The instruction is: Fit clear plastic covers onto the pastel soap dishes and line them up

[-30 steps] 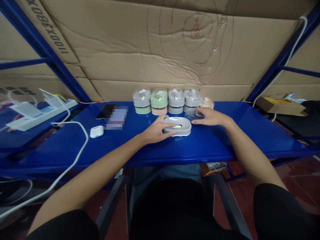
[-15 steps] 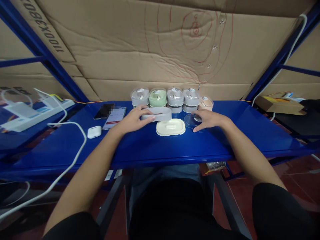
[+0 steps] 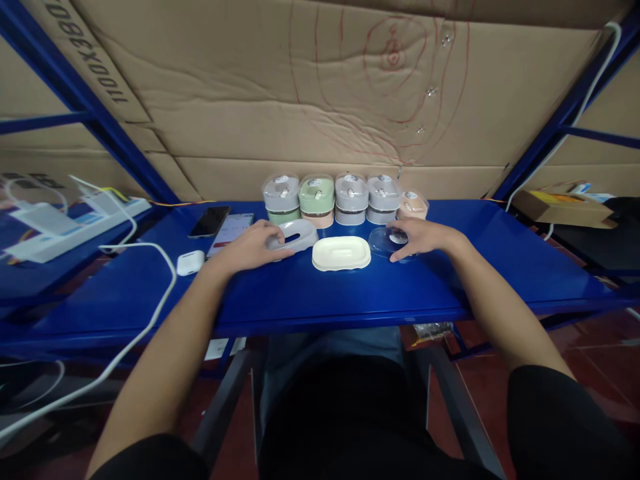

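My left hand (image 3: 255, 245) has its thumb and fingers around the left end of a grey oval box part (image 3: 304, 233), which has a slot in its floor and tilts a little. Right of it, on the blue table, lies a cream oval tray (image 3: 341, 255) with a raised rim; neither hand touches it. My right hand (image 3: 423, 238) grips the right side of a clear plastic lid (image 3: 379, 241) with a round sticker, held low at the tabletop. My right fingertips partly cover the lid.
Stacked boxes with clear lids, grey (image 3: 351, 193), green (image 3: 317, 191) and peach (image 3: 413, 207) among them, line the back against cardboard (image 3: 240, 133). To the left are two phones (image 3: 210, 221) (image 3: 233, 230), a white earbud case (image 3: 191, 263), a white cable (image 3: 163, 287) and a power strip (image 3: 75, 227).
My left hand has moved left and slightly down with the grey box part, which is now tilted and apart from the cream tray. My right hand and the lid have hardly moved.
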Demonstrator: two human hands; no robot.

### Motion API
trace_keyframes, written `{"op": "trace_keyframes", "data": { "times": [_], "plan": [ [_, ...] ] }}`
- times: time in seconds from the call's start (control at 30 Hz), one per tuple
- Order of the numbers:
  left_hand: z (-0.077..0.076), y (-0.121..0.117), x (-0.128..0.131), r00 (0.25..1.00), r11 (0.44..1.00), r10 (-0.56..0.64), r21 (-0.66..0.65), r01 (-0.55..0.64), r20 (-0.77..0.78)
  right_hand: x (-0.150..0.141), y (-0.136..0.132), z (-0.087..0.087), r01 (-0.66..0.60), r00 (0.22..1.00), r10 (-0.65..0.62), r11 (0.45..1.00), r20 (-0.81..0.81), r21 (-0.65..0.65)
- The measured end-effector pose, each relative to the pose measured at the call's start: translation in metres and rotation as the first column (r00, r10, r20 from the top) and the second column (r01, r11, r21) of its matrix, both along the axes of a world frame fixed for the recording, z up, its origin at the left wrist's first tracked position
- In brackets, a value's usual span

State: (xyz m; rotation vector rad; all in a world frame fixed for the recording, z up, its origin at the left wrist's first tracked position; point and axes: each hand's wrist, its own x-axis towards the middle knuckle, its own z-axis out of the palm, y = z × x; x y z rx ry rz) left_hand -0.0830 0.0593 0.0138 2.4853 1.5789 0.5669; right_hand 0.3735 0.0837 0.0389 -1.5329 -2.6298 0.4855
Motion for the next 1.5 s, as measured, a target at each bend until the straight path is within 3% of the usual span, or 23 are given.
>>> {"op": "trace_keyframes", "data": {
  "times": [0.17,0.3,0.4,0.57,0.7,0.83,0.97,1.07,1.13,1.2,1.27,1.3,1.33,1.4,1.5],
  "plan": [
    [0.002,-0.014,0.034,0.973,0.985,-0.076,0.171,0.039,0.217,0.003,0.003,-0.001,0.01,0.999,-0.009,1.0,-0.033,0.022],
    [-0.005,-0.019,0.074,0.938,0.961,-0.271,0.115,0.251,0.214,0.003,0.002,0.002,0.037,0.996,-0.033,0.998,-0.079,0.052],
    [-0.011,-0.016,0.092,0.927,0.944,-0.33,0.031,0.33,0.18,0.003,0.0,0.004,0.067,0.994,-0.058,0.994,-0.095,0.086],
    [-0.019,-0.013,0.102,0.926,0.941,-0.318,-0.047,0.334,0.202,0.001,-0.004,0.007,0.063,0.983,-0.026,0.977,-0.183,0.203],
    [-0.031,-0.017,0.112,0.906,0.949,-0.25,-0.099,0.3,0.342,-0.017,-0.014,0.006,-0.048,0.94,0.162,0.934,-0.299,0.355],
    [-0.044,-0.018,0.12,0.865,0.945,-0.216,-0.127,0.302,0.453,-0.05,-0.028,-0.006,-0.219,0.9,0.32,0.918,-0.296,0.33],
    [-0.047,-0.019,0.119,0.849,0.941,-0.234,-0.107,0.32,0.474,-0.072,-0.035,-0.021,-0.255,0.918,0.314,0.935,-0.242,0.248],
    [-0.043,-0.021,0.116,0.879,0.956,-0.237,-0.063,0.287,0.413,-0.068,-0.031,-0.023,-0.239,0.914,0.308,0.935,-0.264,0.261],
    [-0.041,-0.022,0.112,0.906,0.965,-0.243,-0.014,0.264,0.346,-0.056,-0.022,-0.018,-0.14,0.9,0.269,0.924,-0.342,0.356],
    [-0.038,-0.022,0.105,0.939,0.977,-0.209,0.024,0.211,0.273,-0.037,-0.008,-0.012,0.099,0.884,0.14,0.877,-0.447,0.471],
    [-0.037,-0.022,0.098,0.972,0.992,-0.124,0.062,0.114,0.202,-0.012,0.009,-0.008,0.384,0.854,-0.076,0.76,-0.515,0.524],
    [-0.036,-0.022,0.095,0.983,0.994,-0.075,0.093,0.06,0.165,0.0,0.016,-0.008,0.482,0.836,-0.187,0.7,-0.516,0.527],
    [-0.035,-0.023,0.092,0.991,0.991,-0.03,0.136,0.012,0.133,0.012,0.024,-0.009,0.525,0.83,-0.275,0.678,-0.486,0.514],
    [-0.032,-0.024,0.089,0.995,0.966,0.029,0.252,-0.053,0.096,0.03,0.036,-0.015,0.517,0.851,-0.376,0.718,-0.365,0.465],
    [-0.025,-0.031,0.092,0.996,0.908,0.008,0.416,-0.045,0.091,0.04,0.045,-0.024,0.402,0.916,-0.371,0.843,-0.155,0.357]
  ]
}}
